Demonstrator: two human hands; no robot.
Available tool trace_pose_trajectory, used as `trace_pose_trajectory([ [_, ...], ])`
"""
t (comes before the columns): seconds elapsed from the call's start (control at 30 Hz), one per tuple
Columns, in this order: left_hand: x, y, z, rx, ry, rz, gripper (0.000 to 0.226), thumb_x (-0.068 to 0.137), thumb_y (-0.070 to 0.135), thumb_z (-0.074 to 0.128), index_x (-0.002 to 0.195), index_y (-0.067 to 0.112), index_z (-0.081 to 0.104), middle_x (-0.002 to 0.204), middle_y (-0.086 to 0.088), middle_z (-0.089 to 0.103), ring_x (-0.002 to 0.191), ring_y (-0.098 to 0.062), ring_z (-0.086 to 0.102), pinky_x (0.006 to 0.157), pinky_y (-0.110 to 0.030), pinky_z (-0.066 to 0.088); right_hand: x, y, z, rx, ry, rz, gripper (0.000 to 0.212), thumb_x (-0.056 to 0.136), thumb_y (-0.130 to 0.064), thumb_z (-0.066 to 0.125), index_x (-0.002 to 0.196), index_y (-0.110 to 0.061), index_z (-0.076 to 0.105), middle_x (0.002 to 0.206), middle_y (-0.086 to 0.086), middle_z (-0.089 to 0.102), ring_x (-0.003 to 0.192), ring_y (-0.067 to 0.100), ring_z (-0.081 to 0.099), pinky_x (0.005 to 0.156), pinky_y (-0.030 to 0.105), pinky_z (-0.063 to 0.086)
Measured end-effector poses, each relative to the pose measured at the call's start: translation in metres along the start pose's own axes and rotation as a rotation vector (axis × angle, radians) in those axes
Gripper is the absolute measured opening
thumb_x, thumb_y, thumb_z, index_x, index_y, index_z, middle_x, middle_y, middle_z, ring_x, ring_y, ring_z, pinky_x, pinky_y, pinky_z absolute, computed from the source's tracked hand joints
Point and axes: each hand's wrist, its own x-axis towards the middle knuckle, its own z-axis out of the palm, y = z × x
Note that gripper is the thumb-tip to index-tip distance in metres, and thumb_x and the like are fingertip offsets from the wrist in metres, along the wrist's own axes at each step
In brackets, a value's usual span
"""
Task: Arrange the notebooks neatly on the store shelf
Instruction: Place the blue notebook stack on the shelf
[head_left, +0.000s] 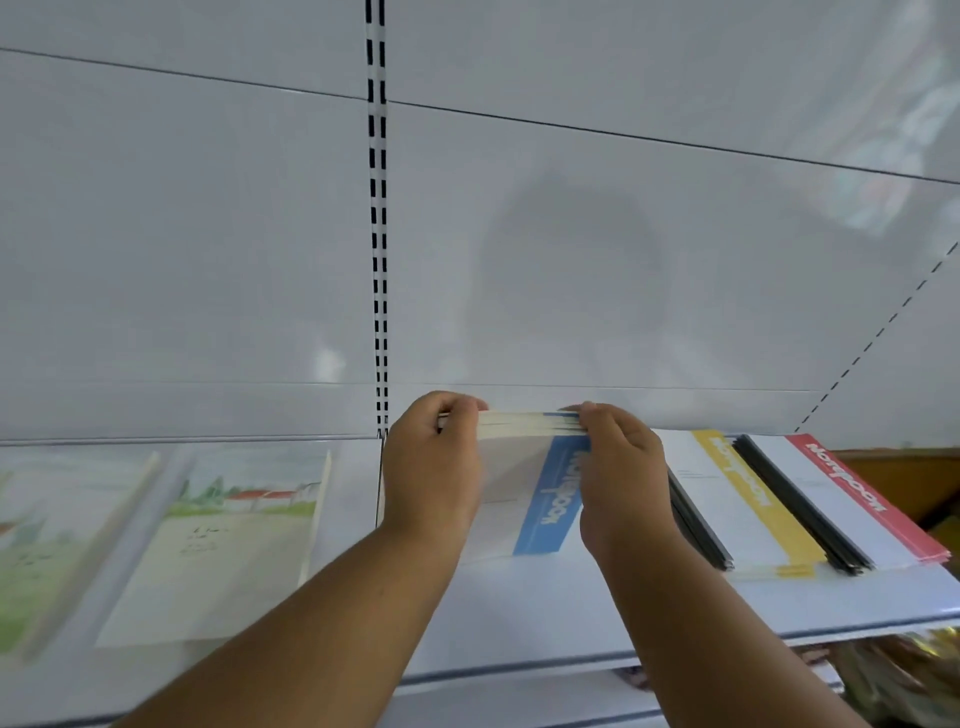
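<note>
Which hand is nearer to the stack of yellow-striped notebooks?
Right. The right hand grips the blue-striped notebooks just beside the yellow-striped notebooks; the left hand is farther left.

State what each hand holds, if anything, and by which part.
Both hands hold one stack of blue-striped notebooks. The left hand grips its far left corner; the right hand grips its far right corner, by the blue stripe.

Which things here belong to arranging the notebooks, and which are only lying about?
Job: blue-striped notebook stack held by left hand and right hand; yellow-striped stack; red-striped stack; shelf.

Lying about: landscape-cover books on the left; packaged goods below.
</note>
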Motion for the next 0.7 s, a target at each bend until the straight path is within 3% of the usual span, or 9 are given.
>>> trace_pose_trajectory([
  [0.13, 0.003, 0.001, -0.003, 0.004, -0.011, -0.027, 0.026, 0.094, 0.019, 0.047, 0.079, 0.022, 0.069, 0.085, 0.008, 0.066, 0.082, -0.016, 0.059, 0.062, -0.028, 0.041, 0.005, -0.005, 0.001, -0.064, -0.066, 0.04, 0.03, 0.091, -0.034, 0.068, 0.079, -0.006, 0.068, 0.077, 0.023, 0.057, 0.071, 0.029, 0.055, 0.069, 0.04, 0.046],
  [0.27, -0.003, 0.001, 0.001, -0.062, 0.037, -0.089, 0.028, 0.095, 0.021, 0.046, 0.074, 0.019, 0.065, 0.068, 0.012, 0.063, 0.072, -0.013, 0.056, 0.059, -0.028, 0.04, 0.012, -0.008, 0.0, -0.027, -0.072, 0.122, 0.02, 0.091, -0.024, 0.065, 0.082, -0.007, 0.071, 0.074, 0.012, 0.055, 0.071, 0.027, 0.05, 0.068, 0.038, 0.042],
  [0.37, 0.002, 0.003, 0.003, -0.039, 0.05, -0.098, 0.03, 0.093, 0.017, 0.047, 0.078, 0.023, 0.072, 0.08, 0.018, 0.066, 0.084, -0.005, 0.059, 0.069, -0.026, 0.044, 0.013, -0.004, 0.0, 0.026, -0.057, 0.1, 0.029, 0.096, -0.02, 0.054, 0.077, -0.013, 0.074, 0.073, 0.01, 0.058, 0.069, 0.026, 0.052, 0.064, 0.037, 0.043],
  [0.43, 0.005, 0.001, 0.004, -0.101, 0.02, -0.129, 0.029, 0.097, 0.03, 0.05, 0.084, 0.026, 0.076, 0.093, 0.011, 0.07, 0.093, -0.013, 0.062, 0.082, -0.034, 0.047, 0.012, -0.001, 0.0, 0.014, -0.104, 0.063, 0.032, 0.1, -0.03, 0.053, 0.078, -0.018, 0.073, 0.072, 0.008, 0.059, 0.069, 0.024, 0.053, 0.064, 0.037, 0.044],
  [0.5, 0.002, -0.002, 0.005, -0.076, 0.011, -0.099, 0.029, 0.097, 0.043, 0.052, 0.089, 0.027, 0.074, 0.094, 0.006, 0.071, 0.093, -0.017, 0.064, 0.084, -0.038, 0.048, 0.014, -0.001, -0.003, -0.038, -0.172, 0.046, 0.03, 0.097, -0.036, 0.06, 0.074, -0.02, 0.07, 0.071, 0.007, 0.057, 0.068, 0.023, 0.053, 0.065, 0.037, 0.045],
  [0.6, -0.005, -0.006, 0.007, -0.082, 0.128, -0.039, 0.018, 0.093, 0.027, 0.059, 0.081, 0.022, 0.071, 0.078, 0.011, 0.069, 0.083, -0.015, 0.064, 0.075, -0.031, 0.048, 0.018, -0.004, -0.008, -0.043, -0.237, 0.038, 0.032, 0.096, -0.03, 0.063, 0.066, -0.02, 0.065, 0.07, 0.008, 0.052, 0.068, 0.024, 0.048, 0.065, 0.037, 0.041],
  [0.7, -0.009, -0.006, 0.01, -0.056, 0.16, -0.009, 0.024, 0.094, 0.019, 0.054, 0.074, 0.02, 0.067, 0.07, 0.01, 0.065, 0.069, -0.009, 0.058, 0.057, -0.021, 0.043, 0.017, -0.002, -0.013, -0.027, -0.246, -0.006, 0.041, 0.104, -0.033, 0.051, 0.068, -0.02, 0.067, 0.069, 0.006, 0.062, 0.067, 0.023, 0.058, 0.065, 0.035, 0.048],
])
